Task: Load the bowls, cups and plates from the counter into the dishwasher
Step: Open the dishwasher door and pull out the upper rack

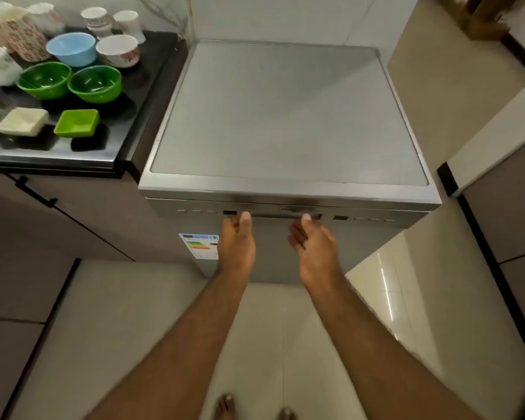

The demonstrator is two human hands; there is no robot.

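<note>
Bowls (94, 83) and cups (119, 50) wait on the bench (155, 71), upper left; dishwasher (285, 116) centre frame, door shut; left hand (235, 241) and right hand (314, 250) at its handle (279, 215), fingers curled, grip unclear; best to pull evenly with 2 hands.

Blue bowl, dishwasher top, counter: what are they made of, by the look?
Blue bowl: likely plastic, with a smooth pale colour and soft sheen. Dishwasher top: looks like grey metal, probably stainless steel; the panel is matte with a shinier brushed front edge. Counter: dark polished stone or similar, since it mirrors the dishes.
</note>
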